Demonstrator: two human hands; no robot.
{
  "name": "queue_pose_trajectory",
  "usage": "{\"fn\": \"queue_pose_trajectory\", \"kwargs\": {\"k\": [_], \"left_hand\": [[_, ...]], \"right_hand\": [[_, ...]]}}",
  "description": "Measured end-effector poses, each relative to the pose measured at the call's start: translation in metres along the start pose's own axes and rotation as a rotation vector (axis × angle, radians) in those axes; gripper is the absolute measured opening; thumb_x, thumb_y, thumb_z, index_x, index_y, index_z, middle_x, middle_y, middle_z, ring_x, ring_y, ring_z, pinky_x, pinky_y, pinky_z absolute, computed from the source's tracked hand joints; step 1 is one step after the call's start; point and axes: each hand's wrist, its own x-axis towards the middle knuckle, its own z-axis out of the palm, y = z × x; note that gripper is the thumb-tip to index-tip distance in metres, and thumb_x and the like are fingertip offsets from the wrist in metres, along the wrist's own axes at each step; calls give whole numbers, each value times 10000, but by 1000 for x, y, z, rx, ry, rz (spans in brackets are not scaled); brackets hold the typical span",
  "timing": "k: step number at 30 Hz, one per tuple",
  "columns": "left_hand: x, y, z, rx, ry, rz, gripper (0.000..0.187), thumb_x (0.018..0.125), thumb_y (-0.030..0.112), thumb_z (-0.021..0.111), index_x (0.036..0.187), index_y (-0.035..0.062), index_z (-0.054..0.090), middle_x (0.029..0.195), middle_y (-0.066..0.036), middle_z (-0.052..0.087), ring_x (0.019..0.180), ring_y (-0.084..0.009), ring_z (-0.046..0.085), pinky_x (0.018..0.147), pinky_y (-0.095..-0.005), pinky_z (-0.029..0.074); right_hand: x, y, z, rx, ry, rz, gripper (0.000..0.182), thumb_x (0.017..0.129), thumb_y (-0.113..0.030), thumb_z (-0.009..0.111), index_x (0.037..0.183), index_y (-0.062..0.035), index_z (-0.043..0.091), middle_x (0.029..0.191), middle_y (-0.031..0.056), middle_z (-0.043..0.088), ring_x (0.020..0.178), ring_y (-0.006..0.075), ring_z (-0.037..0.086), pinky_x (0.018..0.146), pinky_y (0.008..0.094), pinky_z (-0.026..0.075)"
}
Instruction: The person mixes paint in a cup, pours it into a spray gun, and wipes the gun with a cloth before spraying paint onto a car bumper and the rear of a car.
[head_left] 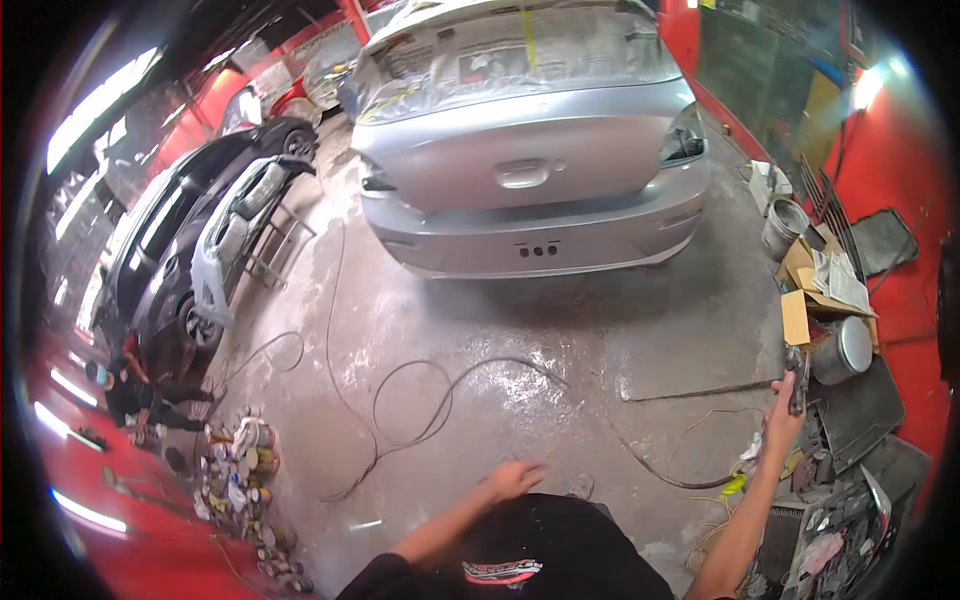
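My right hand (784, 408) is wrapped round a dark hand tool (797, 380), which looks like a spray gun, at the right beside the boxes and cans. In front of my dark shirt, my left hand (515, 480) hangs above the floor, touching no object; its fingers are too blurred to tell their pose. Ahead stands the rear of a silver-grey car (540, 150), its back window covered in clear film with yellow tape.
Hoses (440, 410) loop over the wet floor (480, 330). A cardboard box (795, 317), a metal can (850, 345) and a bucket (784, 225) line the right side. Left are a loose bumper (222, 250) on a stand, dark cars, several paint cans (262, 460) and a person (140, 395).
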Motion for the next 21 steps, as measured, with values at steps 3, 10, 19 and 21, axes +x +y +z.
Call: {"fn": "queue_pose_trajectory", "kwargs": {"k": [3,10,19,21], "left_hand": [[-125,-154,25,-155,-70,-386,459,1057,425,564,1299,69,724,1225,-250,732,1153,-396,694,1006,-495,530],[-187,-215,-19,-106,-168,-904,443,1042,403,591,1229,33,748,1101,-195,767,1024,-331,716,925,-447,547],[-126,-220,-47,-256,-81,-787,458,1036,389,601,1209,-11,741,1015,-161,776,920,-269,718,847,-402,559],[-117,-227,-49,-254,-71,-749,462,1034,386,603,1204,-21,739,996,-154,778,896,-256,719,829,-392,562]], "right_hand": [[50,30,-13,5,125,-113,651,1022,-651,603,1383,-115,680,949,20,733,448,54,374,412,266,268],[96,-8,-49,-185,121,116,924,890,-898,504,1155,-35,702,819,46,682,455,117,435,426,304,303],[118,-69,-75,-96,199,94,920,896,-892,510,1172,-30,676,810,42,654,479,94,428,430,283,291],[122,-79,-80,-93,212,88,910,899,-889,513,1149,-30,678,799,34,640,480,90,427,428,280,287]]}}
